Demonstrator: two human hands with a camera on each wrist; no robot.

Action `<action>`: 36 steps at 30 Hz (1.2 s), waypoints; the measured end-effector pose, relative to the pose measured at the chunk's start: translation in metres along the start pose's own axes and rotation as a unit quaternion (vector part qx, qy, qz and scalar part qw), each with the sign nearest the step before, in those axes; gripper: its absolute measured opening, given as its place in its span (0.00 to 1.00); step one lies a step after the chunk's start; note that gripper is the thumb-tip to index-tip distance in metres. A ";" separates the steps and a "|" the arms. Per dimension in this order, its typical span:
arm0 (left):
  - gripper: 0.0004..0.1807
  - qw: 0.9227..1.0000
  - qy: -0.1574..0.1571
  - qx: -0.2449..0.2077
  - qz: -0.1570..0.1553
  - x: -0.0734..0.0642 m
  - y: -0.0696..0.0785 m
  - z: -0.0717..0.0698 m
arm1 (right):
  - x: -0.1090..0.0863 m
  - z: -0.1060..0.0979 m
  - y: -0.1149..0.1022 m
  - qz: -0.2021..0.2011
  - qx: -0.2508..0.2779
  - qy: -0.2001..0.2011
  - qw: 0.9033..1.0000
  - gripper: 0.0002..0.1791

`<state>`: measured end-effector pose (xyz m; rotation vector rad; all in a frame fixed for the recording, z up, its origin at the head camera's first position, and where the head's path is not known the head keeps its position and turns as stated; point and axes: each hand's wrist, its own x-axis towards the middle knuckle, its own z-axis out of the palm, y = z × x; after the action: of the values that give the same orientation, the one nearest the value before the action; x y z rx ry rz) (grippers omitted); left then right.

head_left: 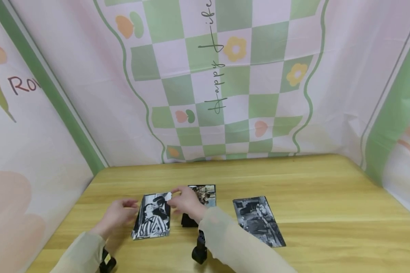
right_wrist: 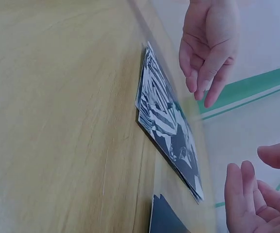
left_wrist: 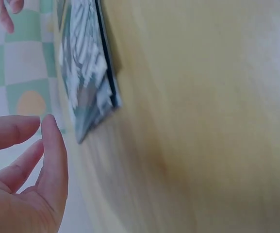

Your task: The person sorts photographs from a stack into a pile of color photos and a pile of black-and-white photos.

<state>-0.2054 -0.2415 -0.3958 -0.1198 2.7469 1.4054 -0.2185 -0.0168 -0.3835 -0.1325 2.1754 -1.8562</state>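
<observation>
A small pile of black-and-white photo cards (head_left: pixel 153 222) lies on the table, its top card showing a figure in stripes. My left hand (head_left: pixel 117 216) hovers just left of it, with loosely bent fingers and nothing between them. Over the pile's upper right corner is my right hand (head_left: pixel 188 204), its thumb and fingers apart in the right wrist view and holding nothing. Behind that hand lies a middle pile of cards (head_left: pixel 208 192), partly hidden by the hand and wrist. In the left wrist view, the striped pile (left_wrist: pixel 85 63) has slightly uneven edges.
To the right lies another black-and-white card pile (head_left: pixel 257 220), slightly fanned and partly covered by my right sleeve. The wooden table (head_left: pixel 328 212) ends at a patterned cloth backdrop (head_left: pixel 205 76). Black wrist cameras (head_left: pixel 199 248) sit under both wrists.
</observation>
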 end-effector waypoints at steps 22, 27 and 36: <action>0.21 0.995 -0.030 -0.086 0.048 -0.023 0.045 0.025 | -0.027 -0.062 0.002 -0.011 0.040 -0.001 0.999 0.22; 0.21 0.992 -0.032 -0.112 0.046 -0.024 0.053 0.037 | -0.035 -0.083 0.001 0.000 0.063 -0.004 0.998 0.22; 0.20 0.979 -0.073 -0.183 0.057 -0.020 0.072 0.063 | -0.052 -0.132 0.006 -0.011 0.022 -0.021 0.999 0.25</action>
<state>-0.1911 -0.1473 -0.3730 0.1240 2.3860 1.8548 -0.2037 0.1226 -0.3638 -0.1851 2.1111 -1.8941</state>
